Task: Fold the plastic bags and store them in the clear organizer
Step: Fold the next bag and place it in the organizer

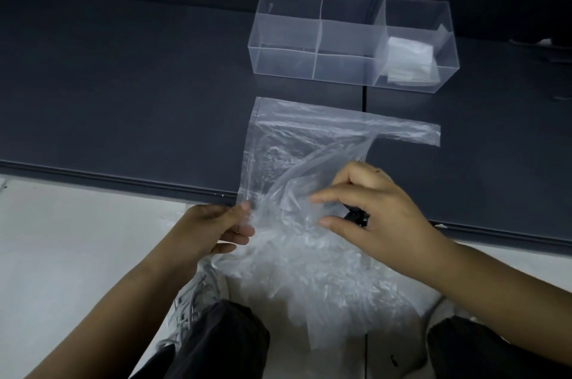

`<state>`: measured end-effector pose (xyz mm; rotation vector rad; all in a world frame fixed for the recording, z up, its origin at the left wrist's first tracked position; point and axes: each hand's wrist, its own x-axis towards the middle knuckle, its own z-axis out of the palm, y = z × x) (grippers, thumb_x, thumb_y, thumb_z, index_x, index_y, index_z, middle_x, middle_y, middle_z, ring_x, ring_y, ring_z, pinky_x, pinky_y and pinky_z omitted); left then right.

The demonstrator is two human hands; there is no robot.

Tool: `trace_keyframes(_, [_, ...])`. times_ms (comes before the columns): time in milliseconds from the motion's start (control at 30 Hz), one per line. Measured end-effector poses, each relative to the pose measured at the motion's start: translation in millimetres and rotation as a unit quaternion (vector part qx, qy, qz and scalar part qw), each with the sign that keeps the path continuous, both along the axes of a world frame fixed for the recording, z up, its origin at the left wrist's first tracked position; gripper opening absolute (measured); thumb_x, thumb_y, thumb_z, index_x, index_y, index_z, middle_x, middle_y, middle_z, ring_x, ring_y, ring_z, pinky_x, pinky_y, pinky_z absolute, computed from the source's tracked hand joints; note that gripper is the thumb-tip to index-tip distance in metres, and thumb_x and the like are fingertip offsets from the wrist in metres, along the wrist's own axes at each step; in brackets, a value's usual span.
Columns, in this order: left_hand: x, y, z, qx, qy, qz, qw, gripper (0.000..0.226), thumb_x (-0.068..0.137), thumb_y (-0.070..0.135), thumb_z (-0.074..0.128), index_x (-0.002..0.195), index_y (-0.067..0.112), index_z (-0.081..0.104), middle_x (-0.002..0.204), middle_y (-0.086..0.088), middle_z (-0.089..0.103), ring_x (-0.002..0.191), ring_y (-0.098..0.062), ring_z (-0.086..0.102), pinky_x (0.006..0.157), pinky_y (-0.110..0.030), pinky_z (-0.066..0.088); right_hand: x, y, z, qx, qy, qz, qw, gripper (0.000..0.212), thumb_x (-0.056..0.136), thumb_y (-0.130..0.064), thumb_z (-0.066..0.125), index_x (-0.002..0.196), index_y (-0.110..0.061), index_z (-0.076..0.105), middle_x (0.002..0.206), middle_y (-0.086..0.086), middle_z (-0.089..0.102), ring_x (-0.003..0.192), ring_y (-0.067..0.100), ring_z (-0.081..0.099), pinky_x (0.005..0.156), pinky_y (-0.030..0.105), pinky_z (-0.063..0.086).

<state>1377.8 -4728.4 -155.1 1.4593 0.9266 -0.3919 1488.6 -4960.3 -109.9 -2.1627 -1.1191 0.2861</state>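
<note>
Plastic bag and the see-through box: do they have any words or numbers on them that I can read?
None can be read.
The plastic bag is plain clear film with no print.
The clear organizer shows no label or number on its walls.
The folded bags in its end compartment, on the right of the picture, show no writing.

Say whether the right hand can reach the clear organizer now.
Probably yes: only the plastic bag lies between the right hand and the clear organizer, though its fingers pinch the bag.
</note>
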Motion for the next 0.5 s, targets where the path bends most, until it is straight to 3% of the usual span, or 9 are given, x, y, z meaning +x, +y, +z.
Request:
trace_keyframes(100, [-0.3, -2.7, -4.8, 0.008, -0.005, -0.001, 1.000, 0.038, 0.083, 0.044, 0.066, 0.090, 0.007, 0.072, 0.083, -0.003, 0.076, 0.076, -0.014, 0.073, 0.060, -0.019, 0.050, 2.7, -3.0, -7.5, 0.011, -0.026, -0.011, 1.000, 0.007, 0.079, -0.015, 0.077, 0.085, -0.014, 0.077, 0.077, -0.001, 0.057, 0.076, 0.007, 0.050, 0.082, 0.024, 0.036])
trace_keyframes(167, [-1.0, -1.1, -7.1, 0.025, -0.016, 0.025, 0.999, 0.035, 0.087, 0.040, 0.065, 0.084, 0.006, 0.073, 0.081, -0.003, 0.076, 0.073, -0.013, 0.072, 0.058, -0.018, 0.050, 11.1, -15.2, -11.6, 0.028, -0.058, -0.049, 0.997, 0.007, 0.080, -0.018, 0.073, 0.082, -0.012, 0.076, 0.075, -0.001, 0.058, 0.073, 0.011, 0.052, 0.076, 0.032, 0.041])
trace_keyframes(367, [-1.7, 2.4, -11.0, 0.064, -0.046, 0.087, 0.993, 0.027, 0.090, 0.032, 0.064, 0.079, 0.009, 0.072, 0.079, -0.002, 0.075, 0.065, -0.009, 0.070, 0.063, -0.025, 0.048, 42.6, -102.2, -30.8, -0.062, -0.264, -0.193, 0.943, 0.003, 0.082, -0.007, 0.073, 0.082, -0.005, 0.075, 0.076, 0.010, 0.061, 0.068, 0.030, 0.057, 0.066, 0.043, 0.045])
trace_keyframes(433, [0.0, -1.9, -11.2, 0.067, -0.049, 0.073, 0.994, 0.027, 0.091, 0.031, 0.064, 0.082, 0.008, 0.072, 0.079, -0.003, 0.075, 0.065, -0.012, 0.071, 0.060, -0.024, 0.049, 40.7, -129.2, -39.8, -0.096, -0.289, -0.210, 0.929, 0.003, 0.082, -0.005, 0.071, 0.082, -0.004, 0.075, 0.076, 0.012, 0.063, 0.067, 0.032, 0.058, 0.066, 0.039, 0.043])
trace_keyframes(500, [1.8, -7.0, -10.1, 0.054, -0.049, 0.043, 0.996, 0.025, 0.091, 0.030, 0.064, 0.086, 0.007, 0.072, 0.081, -0.005, 0.076, 0.070, -0.017, 0.073, 0.059, -0.023, 0.051, 32.8, -146.0, -47.1, -0.107, -0.230, -0.246, 0.935, 0.007, 0.086, -0.005, 0.067, 0.084, -0.007, 0.073, 0.077, 0.008, 0.065, 0.066, 0.025, 0.061, 0.068, 0.028, 0.043])
